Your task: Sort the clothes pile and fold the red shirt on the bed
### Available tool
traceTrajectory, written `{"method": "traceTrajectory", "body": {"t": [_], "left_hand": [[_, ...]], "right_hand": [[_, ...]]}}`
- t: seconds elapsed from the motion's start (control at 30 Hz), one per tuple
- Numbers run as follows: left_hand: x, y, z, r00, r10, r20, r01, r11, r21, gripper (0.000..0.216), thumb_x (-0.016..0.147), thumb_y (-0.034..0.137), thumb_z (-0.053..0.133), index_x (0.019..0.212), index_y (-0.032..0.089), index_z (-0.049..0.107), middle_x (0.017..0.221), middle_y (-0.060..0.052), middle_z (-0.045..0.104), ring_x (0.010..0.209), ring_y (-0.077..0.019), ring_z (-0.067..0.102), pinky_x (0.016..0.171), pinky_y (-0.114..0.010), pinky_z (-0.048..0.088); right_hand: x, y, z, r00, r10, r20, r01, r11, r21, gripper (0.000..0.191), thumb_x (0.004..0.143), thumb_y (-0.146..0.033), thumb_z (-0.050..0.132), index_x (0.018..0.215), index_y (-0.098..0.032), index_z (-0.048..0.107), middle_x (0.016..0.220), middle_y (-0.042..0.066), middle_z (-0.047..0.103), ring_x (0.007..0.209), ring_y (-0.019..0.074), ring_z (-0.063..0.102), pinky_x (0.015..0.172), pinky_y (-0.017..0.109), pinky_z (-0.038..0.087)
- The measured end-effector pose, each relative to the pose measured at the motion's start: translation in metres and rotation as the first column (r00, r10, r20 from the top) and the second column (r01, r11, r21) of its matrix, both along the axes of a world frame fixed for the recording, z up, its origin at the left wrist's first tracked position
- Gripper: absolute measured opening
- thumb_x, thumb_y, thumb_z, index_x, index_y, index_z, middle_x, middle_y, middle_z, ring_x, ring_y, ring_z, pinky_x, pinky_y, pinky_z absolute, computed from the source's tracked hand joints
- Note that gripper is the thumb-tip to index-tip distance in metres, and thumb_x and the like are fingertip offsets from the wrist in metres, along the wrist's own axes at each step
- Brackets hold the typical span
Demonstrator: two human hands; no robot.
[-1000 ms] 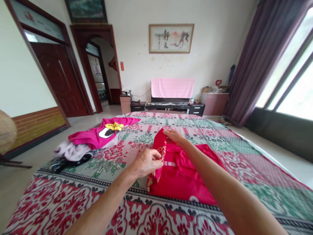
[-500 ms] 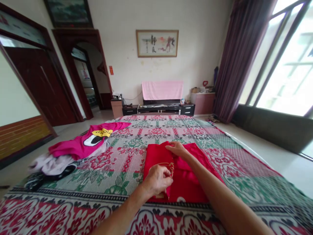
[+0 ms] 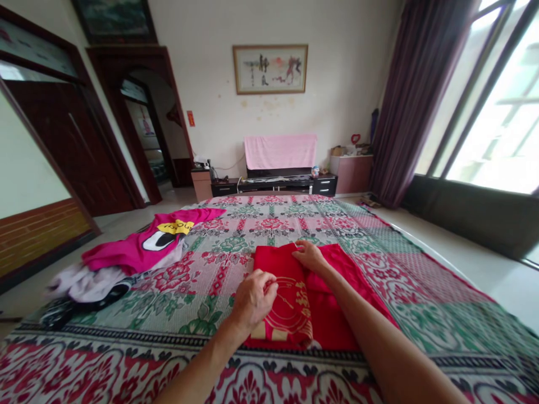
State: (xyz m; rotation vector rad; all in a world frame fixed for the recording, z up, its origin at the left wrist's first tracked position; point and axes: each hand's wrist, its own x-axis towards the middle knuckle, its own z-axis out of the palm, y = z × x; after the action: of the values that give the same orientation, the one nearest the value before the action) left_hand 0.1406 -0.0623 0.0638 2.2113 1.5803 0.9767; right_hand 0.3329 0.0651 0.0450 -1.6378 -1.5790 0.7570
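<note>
A red shirt [image 3: 337,314] with gold lettering and gold circular lines lies partly folded on the patterned bedspread. Its left part is doubled over, so the gold print faces up. My left hand [image 3: 255,297] is over the left side of the fold, fingers loosely curled, thumb a little apart from them, with no cloth visible between them. At the shirt's far edge, my right hand [image 3: 310,257] pinches the cloth near the top of the fold.
Left on the bedspread [image 3: 236,247] is a pile with a magenta garment [image 3: 130,247] and a pale garment [image 3: 90,286]. Beyond the bed stand a low cabinet [image 3: 324,185] and a pink cloth [image 3: 280,151] over a dark panel. A purple curtain [image 3: 410,106] hangs at right.
My left hand has let go of the folded edge and moved left. That edge now lies further right, showing more gold print. My right hand has shifted slightly right along the far edge.
</note>
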Motion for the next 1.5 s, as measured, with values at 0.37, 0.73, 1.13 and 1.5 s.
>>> {"method": "traceTrajectory", "body": {"t": [0.37,0.73,1.13,1.5], "left_hand": [[-0.001,-0.004,-0.031,0.942,-0.012,-0.336,0.021,0.999,0.024,0.055,0.086,0.051,0.044,0.128,0.017,0.055,0.142,-0.014,0.044,0.133,-0.0332,0.034,0.107,-0.051,0.031],[-0.004,0.000,-0.039,0.961,-0.006,-0.275,0.032,0.995,0.090,0.055,0.085,0.050,0.047,0.126,0.015,0.056,0.139,-0.015,0.046,0.130,-0.0311,0.039,0.106,-0.047,0.034],[-0.041,0.008,0.007,0.938,0.134,-0.321,-0.265,0.871,-0.414,0.038,0.075,0.046,0.050,0.056,0.015,0.060,0.052,-0.007,0.062,0.055,-0.0179,0.061,0.056,-0.026,0.044],[-0.038,-0.005,0.027,0.972,-0.050,-0.231,-0.115,0.753,-0.648,0.027,0.058,0.040,0.062,0.048,0.018,0.049,0.037,0.003,0.042,0.039,-0.0119,0.045,0.040,-0.022,0.032]], "right_hand": [[-0.001,-0.012,-0.005,0.809,0.262,0.525,-0.503,0.771,0.391,0.024,0.086,-0.023,0.046,0.097,-0.023,0.067,0.116,0.005,0.063,0.108,0.0191,0.056,0.096,0.036,0.040],[-0.002,-0.018,-0.010,0.812,0.229,0.538,-0.440,0.844,0.306,0.029,0.089,-0.028,0.045,0.113,-0.020,0.059,0.127,0.010,0.057,0.115,0.0222,0.052,0.094,0.039,0.040],[0.002,-0.011,-0.012,0.864,0.042,0.502,-0.230,0.920,0.318,0.042,0.080,-0.019,0.048,0.122,-0.013,0.051,0.115,0.012,0.063,0.104,0.0215,0.059,0.091,0.030,0.043],[-0.025,0.020,0.026,0.650,0.288,0.704,-0.356,0.933,-0.053,0.026,0.069,-0.025,0.058,0.090,-0.019,0.071,0.087,0.007,0.072,0.080,0.0209,0.065,0.063,0.023,0.042]]}}
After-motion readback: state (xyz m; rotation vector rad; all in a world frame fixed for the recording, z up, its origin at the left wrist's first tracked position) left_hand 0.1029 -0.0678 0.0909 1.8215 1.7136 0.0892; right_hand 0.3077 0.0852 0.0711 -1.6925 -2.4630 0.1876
